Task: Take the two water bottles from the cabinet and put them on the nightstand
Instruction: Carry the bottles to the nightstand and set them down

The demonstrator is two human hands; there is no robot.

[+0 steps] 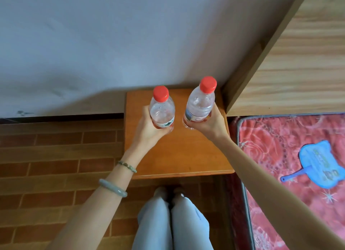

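Note:
Two clear plastic water bottles with red caps are held upright over the orange-brown wooden nightstand (pixel 179 156). My left hand (pixel 149 130) grips the lower body of the left water bottle (pixel 162 108). My right hand (pixel 211 123) grips the lower body of the right water bottle (pixel 200 102), which tilts slightly to the right. Both bottles are over the far half of the nightstand top. I cannot tell whether their bases touch the wood, as my hands hide them.
A white wall (pixel 112 44) stands behind the nightstand. A wooden headboard (pixel 298 63) and a bed with a red patterned mattress (pixel 280 147) lie to the right, with a blue hand fan (pixel 315 165) on it. Brick-patterned floor (pixel 56 156) spreads left. My legs (pixel 171 221) are below.

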